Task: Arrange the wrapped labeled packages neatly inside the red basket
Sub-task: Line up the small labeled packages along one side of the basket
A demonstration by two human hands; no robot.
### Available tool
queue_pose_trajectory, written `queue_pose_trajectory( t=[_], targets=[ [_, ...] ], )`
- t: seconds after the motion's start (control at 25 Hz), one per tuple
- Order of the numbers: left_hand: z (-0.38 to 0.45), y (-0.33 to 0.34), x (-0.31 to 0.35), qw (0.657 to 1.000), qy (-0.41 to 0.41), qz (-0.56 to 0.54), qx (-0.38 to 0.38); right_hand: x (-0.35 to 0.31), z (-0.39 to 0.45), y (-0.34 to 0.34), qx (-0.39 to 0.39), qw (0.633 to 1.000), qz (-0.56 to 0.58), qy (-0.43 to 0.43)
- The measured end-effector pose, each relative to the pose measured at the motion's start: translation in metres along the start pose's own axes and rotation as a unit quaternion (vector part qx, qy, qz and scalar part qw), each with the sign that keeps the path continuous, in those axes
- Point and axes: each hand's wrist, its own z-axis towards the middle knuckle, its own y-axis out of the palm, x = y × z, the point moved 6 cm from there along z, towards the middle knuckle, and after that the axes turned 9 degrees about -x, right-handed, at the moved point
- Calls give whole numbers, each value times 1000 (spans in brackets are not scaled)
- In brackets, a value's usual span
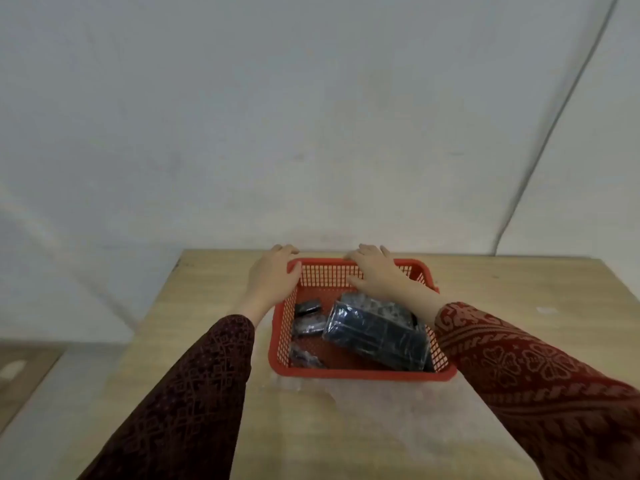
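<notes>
Both arms reach forward in dark red patterned sleeves; the left hand [273, 277] lies palm down with fingers curled over the far left corner of the red plastic mesh basket [360, 373]; the right hand [375, 271] grips the far rim, thumb inside, fingers draped over.

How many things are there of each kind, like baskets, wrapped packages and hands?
Red basket: 1
Dark wrapped packages in it: 4 that I can tell apart, one big package and three small ones; the picture is blurry
Hands on the far rim: 2, left hand and right hand
Wooden table: 1
Total: 8
</notes>
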Motion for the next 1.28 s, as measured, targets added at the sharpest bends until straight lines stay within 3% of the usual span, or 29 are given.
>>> queue_pose_trajectory(
  t=[0.2, 0.4, 0.76, 0.92, 1.16, 1.28],
  targets=[
    [-24, 42, -52, 996, -74, -39, 37, -12, 33, 55, -118, 990, 68, -37],
    [-30, 86, -68, 979, -123, -158, 33, -15, 77, 85, -189, 972, 130, -50],
    [-31, 108, -76, 956, -112, -271, 25, -26, 130, 114, -289, 953, -37, -85],
    [-30, 107, -76, 953, -100, -284, 35, -28, 136, 128, -272, 951, -95, -114],
    [-30, 110, -78, 946, -105, -306, 24, 0, 133, 121, -225, 970, 65, -62],
    [-32, 111, -78, 943, -102, -315, 23, 13, 130, 121, -186, 980, 56, -29]
  ],
)
